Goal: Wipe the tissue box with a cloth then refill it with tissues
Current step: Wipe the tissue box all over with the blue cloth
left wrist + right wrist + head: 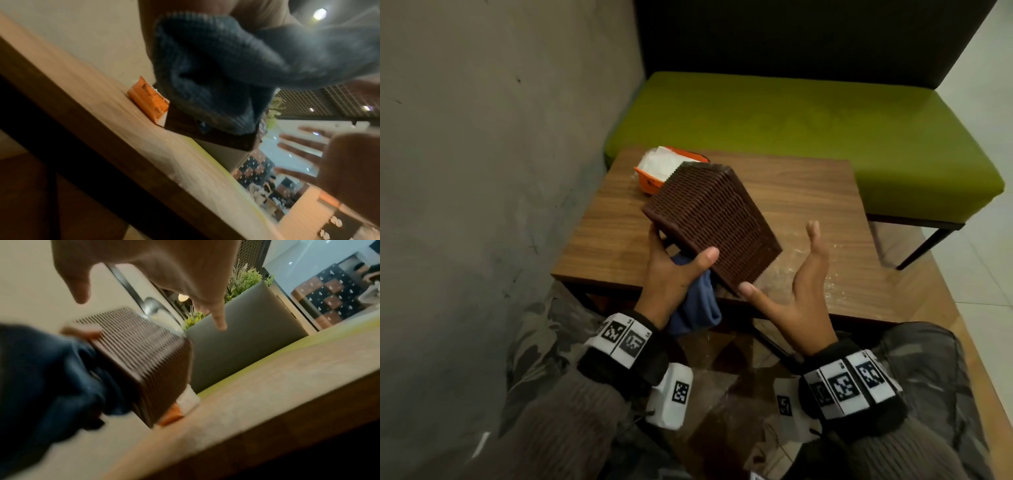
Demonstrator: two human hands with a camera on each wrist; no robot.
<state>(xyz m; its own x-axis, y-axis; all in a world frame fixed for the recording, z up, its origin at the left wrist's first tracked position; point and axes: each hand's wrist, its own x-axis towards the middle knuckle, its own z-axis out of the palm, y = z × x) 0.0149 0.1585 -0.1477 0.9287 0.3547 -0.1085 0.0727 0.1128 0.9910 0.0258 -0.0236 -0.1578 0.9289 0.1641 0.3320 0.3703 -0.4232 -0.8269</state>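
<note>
I see the green bench (808,137) against the dark backrest, with the grey wall (482,154) on my left, and in front of it the wooden table (808,205). Above the table's near edge I hold the tissue box (709,222), a brown ribbed thing, tilted and lifted clear of the wood. My left hand (674,274) grips its near left corner, thumb curled over the ribbed face and fingers under the edge, with the blue cloth (695,308) bunched between palm and box. My right hand (801,284) is spread flat, fingers straight and apart, holding nothing; its thumb tip lies at the box's near right corner, whether touching I cannot tell. Behind the box, on the table's far left, lies the orange tissue pack (661,168), white tissue showing
</note>
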